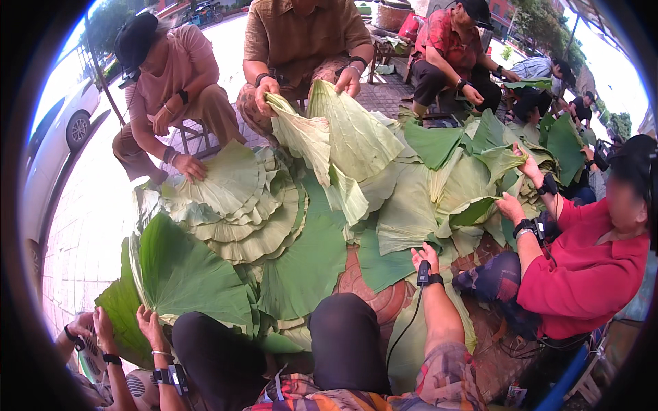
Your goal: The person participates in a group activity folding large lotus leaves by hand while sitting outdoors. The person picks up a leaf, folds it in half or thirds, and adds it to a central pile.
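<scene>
My left hand, with a bracelet and a wrist device, pinches the lower edge of a folded green lotus leaf at the lower left. My right hand, palm up with fingers apart and nothing visible in it, is beside the edge of a pale leaf; whether they touch is unclear. A layered pile of pale, dried-looking leaves spreads out beyond my left knee. A broad green leaf lies between my hands, and another green leaf lies left of my right hand.
Another person's hand is close to my left one. Across the pile, one person presses on leaves and another lifts folded leaves. A person in red handles leaves at right. Reddish paving shows before my knees; a white car stands left.
</scene>
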Motion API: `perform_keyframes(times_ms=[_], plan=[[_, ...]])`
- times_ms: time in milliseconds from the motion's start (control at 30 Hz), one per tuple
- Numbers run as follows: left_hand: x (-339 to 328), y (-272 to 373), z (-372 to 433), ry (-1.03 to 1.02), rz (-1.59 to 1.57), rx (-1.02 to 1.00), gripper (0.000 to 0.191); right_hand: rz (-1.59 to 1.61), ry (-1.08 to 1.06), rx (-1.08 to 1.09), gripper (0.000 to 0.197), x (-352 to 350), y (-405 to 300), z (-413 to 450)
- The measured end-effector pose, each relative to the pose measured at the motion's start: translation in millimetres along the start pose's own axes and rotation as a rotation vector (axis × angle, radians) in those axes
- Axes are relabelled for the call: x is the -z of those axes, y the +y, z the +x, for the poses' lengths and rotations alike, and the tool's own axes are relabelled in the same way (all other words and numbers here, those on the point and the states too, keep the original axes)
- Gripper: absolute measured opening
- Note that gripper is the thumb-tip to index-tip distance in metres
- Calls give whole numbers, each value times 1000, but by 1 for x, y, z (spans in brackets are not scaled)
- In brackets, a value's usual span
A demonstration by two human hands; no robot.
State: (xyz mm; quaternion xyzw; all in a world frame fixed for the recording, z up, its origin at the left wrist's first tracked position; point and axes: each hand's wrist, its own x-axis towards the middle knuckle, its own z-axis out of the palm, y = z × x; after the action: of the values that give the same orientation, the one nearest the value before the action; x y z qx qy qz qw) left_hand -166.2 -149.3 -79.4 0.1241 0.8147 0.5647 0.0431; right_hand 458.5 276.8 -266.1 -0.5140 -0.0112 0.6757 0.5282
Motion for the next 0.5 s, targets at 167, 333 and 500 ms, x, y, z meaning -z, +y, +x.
perform_keyframes(times_ms=[167, 333, 500], plan=[[-10, 50, -17, -88, -16, -27, 46, 69, 117, -90, 40, -20, 6, 34], [-43, 117, -40, -226, -37, -126, 43, 212, -32, 162, 48, -19, -4, 63], [-83, 157, -59, -426, -151, -213, 40, 101, 377, 208, 32, 4, -46, 81]])
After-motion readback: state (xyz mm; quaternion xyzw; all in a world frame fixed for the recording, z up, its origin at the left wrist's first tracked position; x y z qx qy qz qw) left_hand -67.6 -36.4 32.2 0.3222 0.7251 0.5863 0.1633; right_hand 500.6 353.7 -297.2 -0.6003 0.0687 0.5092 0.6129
